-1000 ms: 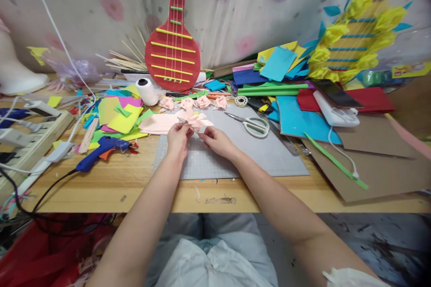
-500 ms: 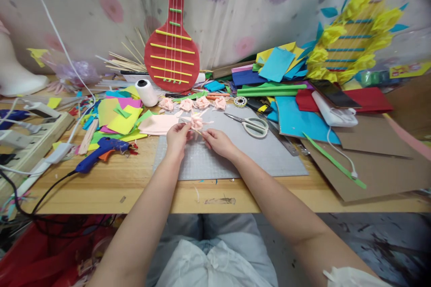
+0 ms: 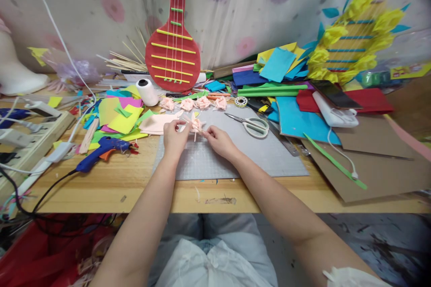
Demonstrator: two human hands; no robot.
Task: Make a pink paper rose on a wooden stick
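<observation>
Over the grey cutting mat (image 3: pixel 262 157), a pale pink paper flower (image 3: pixel 196 123) is held up between both hands, thin pale strips sticking out around it. My left hand (image 3: pixel 175 139) has its fingers closed at the flower's left side, on or beside a pale strip; the exact contact is too small to make out. At the lower right of the flower, my right hand (image 3: pixel 218 140) pinches its edge or stem. Several finished pink paper roses (image 3: pixel 203 102) lie in a row behind. A folded pink paper sheet (image 3: pixel 158 124) is left of my left hand. Scissors (image 3: pixel 251 125) rest on the mat's right.
A blue glue gun (image 3: pixel 104 152) lies at left beside a power strip (image 3: pixel 50 136). A white thread spool (image 3: pixel 147 93) stands before a red paper-covered lute shape (image 3: pixel 173 58). Coloured paper (image 3: pixel 124 119), a metal ruler (image 3: pixel 284 139) and cardboard (image 3: pixel 363 170) surround the mat.
The flower has turned between my fingers, and its strips now point other ways. My left hand has shifted slightly and changed its finger position; my right hand stays almost in place.
</observation>
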